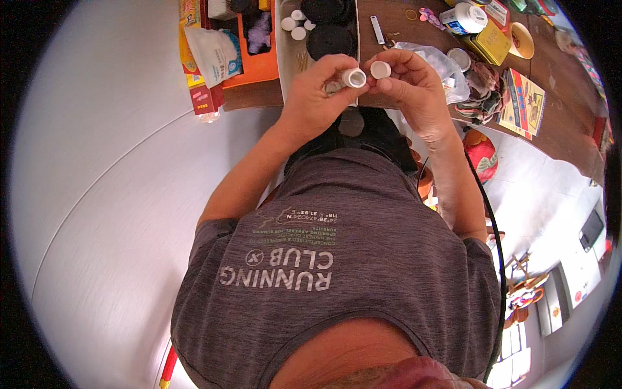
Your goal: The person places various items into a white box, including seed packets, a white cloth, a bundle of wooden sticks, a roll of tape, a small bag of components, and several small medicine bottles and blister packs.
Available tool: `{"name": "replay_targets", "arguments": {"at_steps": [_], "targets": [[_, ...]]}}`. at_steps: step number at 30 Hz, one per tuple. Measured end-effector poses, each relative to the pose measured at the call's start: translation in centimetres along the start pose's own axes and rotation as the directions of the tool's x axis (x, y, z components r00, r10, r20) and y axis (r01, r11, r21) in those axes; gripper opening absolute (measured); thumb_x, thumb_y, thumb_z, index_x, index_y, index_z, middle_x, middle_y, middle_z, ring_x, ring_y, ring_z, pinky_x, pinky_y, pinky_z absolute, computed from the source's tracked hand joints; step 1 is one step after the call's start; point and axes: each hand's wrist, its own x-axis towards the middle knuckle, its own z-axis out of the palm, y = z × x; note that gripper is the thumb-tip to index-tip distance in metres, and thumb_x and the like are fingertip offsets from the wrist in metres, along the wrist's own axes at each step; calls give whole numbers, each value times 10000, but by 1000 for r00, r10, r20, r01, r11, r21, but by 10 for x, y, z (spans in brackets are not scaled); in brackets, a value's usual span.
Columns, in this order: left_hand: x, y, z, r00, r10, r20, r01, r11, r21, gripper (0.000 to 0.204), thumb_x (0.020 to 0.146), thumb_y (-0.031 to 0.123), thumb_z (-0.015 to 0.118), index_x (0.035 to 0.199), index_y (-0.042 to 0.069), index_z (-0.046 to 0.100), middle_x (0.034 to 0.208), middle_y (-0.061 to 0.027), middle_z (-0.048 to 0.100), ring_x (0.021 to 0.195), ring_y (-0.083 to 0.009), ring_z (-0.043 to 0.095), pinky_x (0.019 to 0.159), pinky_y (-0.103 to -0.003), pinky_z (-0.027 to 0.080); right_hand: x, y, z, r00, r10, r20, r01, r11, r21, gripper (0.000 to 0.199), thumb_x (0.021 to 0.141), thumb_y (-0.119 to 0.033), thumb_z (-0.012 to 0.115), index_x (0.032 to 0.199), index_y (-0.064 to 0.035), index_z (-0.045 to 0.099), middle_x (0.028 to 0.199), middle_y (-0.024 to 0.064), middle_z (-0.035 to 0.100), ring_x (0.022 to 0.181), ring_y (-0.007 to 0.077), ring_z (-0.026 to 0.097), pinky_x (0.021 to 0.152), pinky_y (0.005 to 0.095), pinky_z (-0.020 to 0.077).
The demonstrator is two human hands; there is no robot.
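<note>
Small white bottle and its cap held apart, just above the table edge, top centre of the frame.

I see my left hand point(317, 91) closed around a small white bottle point(353, 78), open mouth tipped toward my right hand point(408, 84), which pinches a white cap point(380, 69) between its fingertips. Bottle and cap sit close but apart. Tilted like that, I judge the contents could spill, or the cap could slip from so light a pinch. Beyond them lie a white tray point(285, 61) holding more caps point(295, 24), and a clear plastic bag point(440, 65) to the right.
</note>
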Motion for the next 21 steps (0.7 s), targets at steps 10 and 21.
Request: {"name": "replay_targets", "arguments": {"at_steps": [10,21], "targets": [[2,-6,0,998,-33,-54,21,980,-198,338,846,31,804,1135,31,630,1014,-4,644,928,-79,617,821,-238,517,0,1,-2,999,3,-43,-3,1000,-2,339,899,0,724,1223,-6,623,1118,98,713,990,173,695,900,299,566],[0,-17,-2,995,22,101,-58,925,375,470,849,93,728,1297,59,590,1035,-183,702,912,-354,703,771,-391,559,1,-3,12,916,-294,274,383,434,-815,317,831,-26,746,1136,-72,672,1026,85,665,898,247,693,768,332,560]]}}
